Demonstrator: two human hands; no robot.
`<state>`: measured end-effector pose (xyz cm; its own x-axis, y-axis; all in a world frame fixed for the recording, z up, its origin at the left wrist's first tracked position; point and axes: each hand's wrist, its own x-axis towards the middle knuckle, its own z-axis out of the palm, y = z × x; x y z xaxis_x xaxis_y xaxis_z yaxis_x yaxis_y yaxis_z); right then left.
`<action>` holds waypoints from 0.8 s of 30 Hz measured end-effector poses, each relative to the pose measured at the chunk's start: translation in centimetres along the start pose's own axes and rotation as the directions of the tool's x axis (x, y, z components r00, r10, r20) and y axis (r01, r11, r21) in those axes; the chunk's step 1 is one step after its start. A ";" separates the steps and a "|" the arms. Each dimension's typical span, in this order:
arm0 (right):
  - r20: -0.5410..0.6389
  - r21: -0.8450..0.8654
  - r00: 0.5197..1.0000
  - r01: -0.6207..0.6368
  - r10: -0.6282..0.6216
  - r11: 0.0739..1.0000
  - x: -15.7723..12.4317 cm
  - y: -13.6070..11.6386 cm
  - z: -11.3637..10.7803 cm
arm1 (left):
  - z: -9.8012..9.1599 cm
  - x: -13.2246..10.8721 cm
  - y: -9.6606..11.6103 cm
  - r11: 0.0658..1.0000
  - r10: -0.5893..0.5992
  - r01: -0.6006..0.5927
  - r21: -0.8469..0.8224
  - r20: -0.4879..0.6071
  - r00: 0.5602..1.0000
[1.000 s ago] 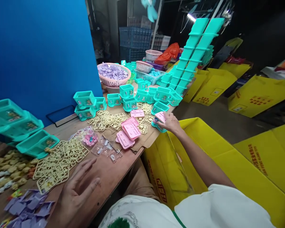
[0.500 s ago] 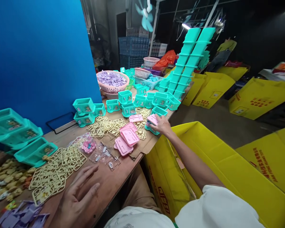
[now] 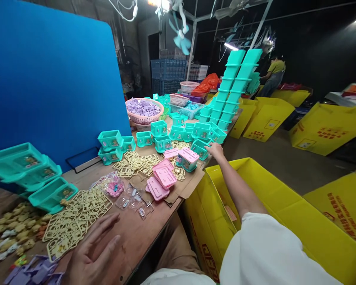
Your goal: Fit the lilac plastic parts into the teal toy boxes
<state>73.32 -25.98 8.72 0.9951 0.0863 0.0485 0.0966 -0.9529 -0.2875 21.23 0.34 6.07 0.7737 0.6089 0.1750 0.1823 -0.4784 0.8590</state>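
My right hand (image 3: 216, 151) reaches across the table, its fingers closed at the near right end of an open teal plastic box (image 3: 200, 148). Just left of that box stands another teal box with a pink lid (image 3: 188, 154) on top. Loose pink lids (image 3: 163, 177) lie in a small overlapping pile nearer to me. My left hand (image 3: 93, 249) rests low over the table edge, fingers spread and holding nothing. Beside it are cream plastic frames (image 3: 77, 217), clear plastic pieces (image 3: 135, 202) and a bag of small pink parts (image 3: 115, 188).
Tall leaning stacks of teal boxes (image 3: 235, 85) rise at the far right table end. A blue panel (image 3: 56, 79) borders the left. Purple parts fill a pink basket (image 3: 145, 116). A big yellow carton (image 3: 246, 174) stands open against the table's right edge. One person (image 3: 274, 75) works farther back.
My right hand has left the pink-lidded box and moved right to the open teal box behind it. The view has tilted up slightly. My left hand stays spread.
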 end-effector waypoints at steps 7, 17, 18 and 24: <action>-0.065 -0.014 0.998 0.018 -0.019 1.000 -1.2 -0.4 -3.9 | -0.5 -0.4 -1.1 0.999 -0.019 0.015 -0.037 -0.085 0.996; 0.017 0.351 0.804 0.552 -0.594 0.757 -12.9 -7.9 -7.3 | 0.4 -0.1 -1.4 0.973 -0.079 0.056 -0.225 -0.094 0.992; 0.095 0.415 0.731 0.588 -0.676 0.694 -14.8 -9.7 -6.0 | 0.5 -0.3 -0.5 0.973 -0.062 0.045 -0.226 -0.068 0.996; 0.532 0.713 0.160 0.445 -0.832 0.542 -25.6 -17.9 3.2 | -0.3 -2.2 1.8 0.958 -0.104 0.124 -0.258 0.090 0.991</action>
<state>46.21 -10.22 9.58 0.0905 0.9609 -0.2617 0.5103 -0.2704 -0.8164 19.67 -1.61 7.38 0.8020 0.5959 0.0412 0.1137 -0.2200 0.9688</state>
